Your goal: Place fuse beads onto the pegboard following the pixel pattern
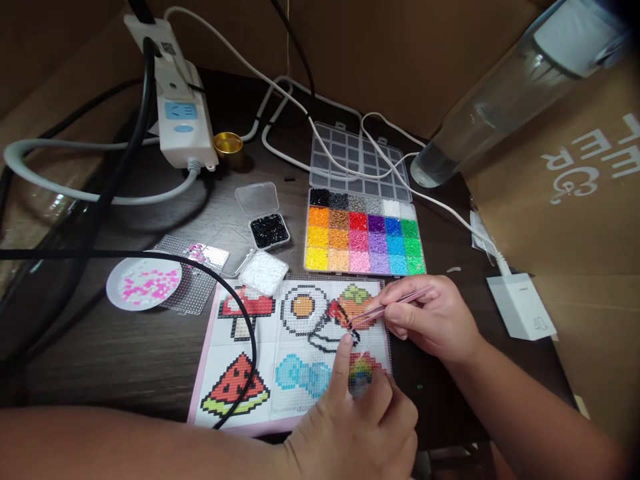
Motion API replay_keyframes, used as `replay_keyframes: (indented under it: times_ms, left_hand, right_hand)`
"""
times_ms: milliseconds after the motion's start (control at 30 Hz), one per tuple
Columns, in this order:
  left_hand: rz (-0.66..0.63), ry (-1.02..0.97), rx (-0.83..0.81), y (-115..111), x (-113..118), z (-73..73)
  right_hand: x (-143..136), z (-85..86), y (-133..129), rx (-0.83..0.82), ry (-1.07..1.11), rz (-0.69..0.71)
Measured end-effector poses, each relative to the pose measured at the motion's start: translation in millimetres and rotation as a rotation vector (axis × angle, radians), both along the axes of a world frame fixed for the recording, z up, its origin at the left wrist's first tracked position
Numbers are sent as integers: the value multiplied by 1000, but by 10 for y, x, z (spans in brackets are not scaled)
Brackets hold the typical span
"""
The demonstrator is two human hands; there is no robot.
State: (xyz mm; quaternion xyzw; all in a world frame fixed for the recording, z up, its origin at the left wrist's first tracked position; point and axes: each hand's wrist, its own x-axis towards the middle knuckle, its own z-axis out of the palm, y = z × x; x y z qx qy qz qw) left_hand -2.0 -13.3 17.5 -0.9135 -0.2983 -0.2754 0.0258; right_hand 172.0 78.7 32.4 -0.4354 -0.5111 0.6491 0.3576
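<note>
My right hand [425, 317] pinches pink tweezers [373, 312], whose tips point at a black bead outline [325, 345] on the clear pegboard [305, 400]. With its index finger stretched out, my left hand [355, 420] touches the board beside the tweezer tips; its other fingers are curled. I cannot make out whether a bead is between the tips. Under the board lies a pattern sheet [210, 367] with a mushroom, a fried egg and a watermelon slice. A few red beads [333, 309] sit at the top of the outline.
Behind the sheet are an open bead box [366, 272], small boxes of black beads [270, 230] and white beads [263, 272], and a plate [115, 280] of pink beads. A black cable [253, 333] crosses the sheet. A power strip [185, 127] and a charger [520, 307] stand around.
</note>
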Motion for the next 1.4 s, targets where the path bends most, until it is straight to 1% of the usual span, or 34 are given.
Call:
replay_keyframes:
  times_ms: [133,233,467,733,900,1200,1300,1400]
  left_hand:
    - [-6,9,-18,3,8,-1]
    - [-4,14,-29,7,6,9]
    - [-9,49,-35,15,1,34]
    - [-15,41,-53,-2,-12,42]
    - [-5,72,-52,-10,-23,64]
    - [-19,83,-58,5,-25,62]
    - [-11,95,-42,-5,-33,67]
    - [-10,100,-29,-14,-37,70]
  right_hand:
    - [14,1,-4,15,-20,0]
    - [13,34,-8,60,9,-9]
    - [-56,227,4,340,-57,50]
    - [-33,251,6,490,-82,154]
    - [-22,275,-6,535,-111,201]
    - [-32,275,-25,566,-76,196]
    - [-16,274,-25,584,-111,165]
    - [13,274,-16,547,-126,100]
